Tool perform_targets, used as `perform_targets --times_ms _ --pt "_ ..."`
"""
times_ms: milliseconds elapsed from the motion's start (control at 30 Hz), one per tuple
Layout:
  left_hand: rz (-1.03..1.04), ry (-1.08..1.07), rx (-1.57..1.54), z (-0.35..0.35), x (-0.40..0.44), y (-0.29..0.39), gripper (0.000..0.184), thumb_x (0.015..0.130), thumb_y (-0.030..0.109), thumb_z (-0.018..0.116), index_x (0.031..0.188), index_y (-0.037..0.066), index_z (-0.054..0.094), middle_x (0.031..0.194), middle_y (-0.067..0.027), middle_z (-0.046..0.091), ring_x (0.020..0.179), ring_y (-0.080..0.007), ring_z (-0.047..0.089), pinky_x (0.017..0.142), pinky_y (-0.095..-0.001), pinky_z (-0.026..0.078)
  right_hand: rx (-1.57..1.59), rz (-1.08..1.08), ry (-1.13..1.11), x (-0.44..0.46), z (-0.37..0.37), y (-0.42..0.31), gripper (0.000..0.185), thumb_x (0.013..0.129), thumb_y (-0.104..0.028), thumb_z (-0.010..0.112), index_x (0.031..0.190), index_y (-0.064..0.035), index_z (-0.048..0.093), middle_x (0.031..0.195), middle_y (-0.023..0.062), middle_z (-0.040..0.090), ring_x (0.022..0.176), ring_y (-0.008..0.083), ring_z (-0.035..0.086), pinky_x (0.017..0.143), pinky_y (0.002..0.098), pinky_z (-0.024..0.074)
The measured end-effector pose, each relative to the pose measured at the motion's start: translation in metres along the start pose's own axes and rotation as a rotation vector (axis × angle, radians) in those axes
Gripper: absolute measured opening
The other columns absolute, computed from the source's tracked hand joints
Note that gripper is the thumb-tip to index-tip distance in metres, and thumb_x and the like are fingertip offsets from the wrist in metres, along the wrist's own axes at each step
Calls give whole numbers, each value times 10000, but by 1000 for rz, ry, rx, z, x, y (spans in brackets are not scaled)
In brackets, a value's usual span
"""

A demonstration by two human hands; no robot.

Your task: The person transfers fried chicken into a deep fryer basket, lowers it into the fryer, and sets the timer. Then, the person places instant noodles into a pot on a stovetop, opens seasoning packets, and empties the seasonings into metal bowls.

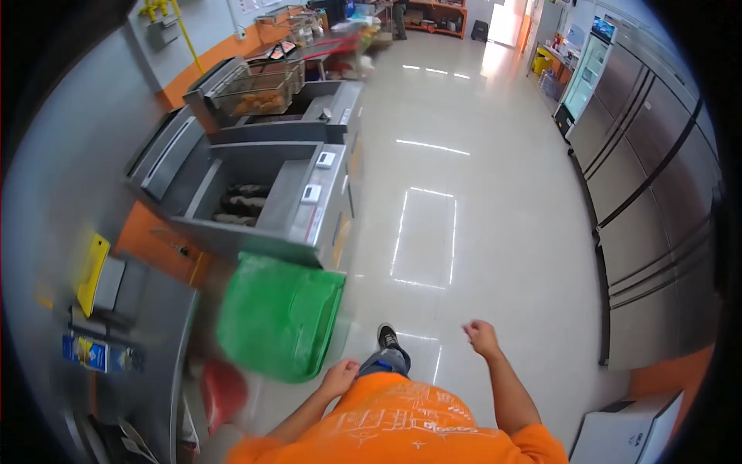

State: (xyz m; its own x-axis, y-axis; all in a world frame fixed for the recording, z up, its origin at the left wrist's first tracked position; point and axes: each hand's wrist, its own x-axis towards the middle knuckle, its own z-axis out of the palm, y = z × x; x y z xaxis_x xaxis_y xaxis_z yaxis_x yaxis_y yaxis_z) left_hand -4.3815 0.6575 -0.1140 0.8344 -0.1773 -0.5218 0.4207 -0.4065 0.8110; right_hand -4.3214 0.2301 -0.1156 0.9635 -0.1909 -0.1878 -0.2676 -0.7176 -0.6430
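My left hand (pixel 340 377) hangs low beside my left thigh, its fingers curled in, and nothing shows in it. To its left stands a green bin (pixel 282 317) with its lid down; a small gap lies between hand and bin. My right hand (pixel 482 339) is held out ahead over the floor, loosely closed, with no object visible in it. Beyond the bin is a steel deep fryer (pixel 290 205) with dark heating elements in its open well. Behind that fryer, a wire fry basket (pixel 259 91) with golden fried food hangs over a second fryer.
A pale tiled floor (pixel 433 193) runs forward between the fryers and tall steel refrigerators (pixel 618 147) on the right. A steel counter (pixel 147 356) lines the left, with a red object (pixel 222 390) beside it. A white box-like unit (pixel 626 433) stands at lower right. Far off, a person's legs (pixel 399 19) show.
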Motion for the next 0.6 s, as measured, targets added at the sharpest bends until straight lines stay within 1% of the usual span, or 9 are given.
perform_targets --times_ms 67,100,133,167,200,233,300,367,600 --pt "135 -39 117 12 88 42 269 943 268 540 1070 42 612 899 -113 688 816 -230 673 738 -346 525 -77 -27 276 -6 -9 116 245 830 -227 679 819 7 610 663 113 638 527 226 605 548 373 515" --pt "178 -64 146 14 121 81 269 939 270 543 1061 41 614 894 -122 686 812 -243 670 735 -356 521 -179 262 27 -18 -10 224 270 797 -284 698 844 -33 612 683 117 648 566 255 623 588 397 520" --pt "228 -80 174 12 158 125 269 935 272 545 1052 40 616 890 -131 685 808 -256 668 732 -366 517 -298 548 -139 -48 -51 197 312 873 -327 554 811 -31 630 786 179 663 758 336 627 699 470 493" --pt "274 -77 223 11 198 163 260 931 266 546 1037 40 620 874 -128 683 803 -259 664 725 -365 513 -853 39 -277 -91 -42 305 267 703 -296 708 830 -83 610 756 108 677 712 271 660 685 481 515" --pt "319 -72 276 9 236 197 251 926 260 547 1022 41 624 858 -125 681 797 -262 660 717 -363 510 -641 461 -517 -103 -77 256 293 713 -246 674 950 -74 652 926 151 692 832 287 670 735 491 523" --pt "370 -30 251 8 279 224 242 920 259 554 1005 44 627 846 -124 677 787 -266 656 710 -366 507 -856 282 -567 -168 -49 355 158 844 -249 605 941 -137 661 976 113 680 853 322 615 810 457 468" --pt "426 93 196 6 374 261 231 911 259 566 982 50 633 832 -121 673 777 -266 653 703 -369 505 -492 798 -559 -146 -84 280 170 855 -239 600 969 -121 645 978 119 675 829 311 618 780 447 481" --pt "365 249 133 -2 471 301 232 909 268 573 974 55 636 834 -117 676 781 -262 656 709 -368 508 -376 930 -512 -79 -91 250 183 866 -229 595 997 -106 629 980 124 670 805 300 622 750 437 494" --pt "77 573 -308 -42 745 380 256 901 279 608 1042 66 623 969 -96 696 894 -239 660 808 -344 508 -338 643 -343 270 -165 257 238 905 -195 577 1095 -52 574 986 142 652 720 262 635 645 402 538"
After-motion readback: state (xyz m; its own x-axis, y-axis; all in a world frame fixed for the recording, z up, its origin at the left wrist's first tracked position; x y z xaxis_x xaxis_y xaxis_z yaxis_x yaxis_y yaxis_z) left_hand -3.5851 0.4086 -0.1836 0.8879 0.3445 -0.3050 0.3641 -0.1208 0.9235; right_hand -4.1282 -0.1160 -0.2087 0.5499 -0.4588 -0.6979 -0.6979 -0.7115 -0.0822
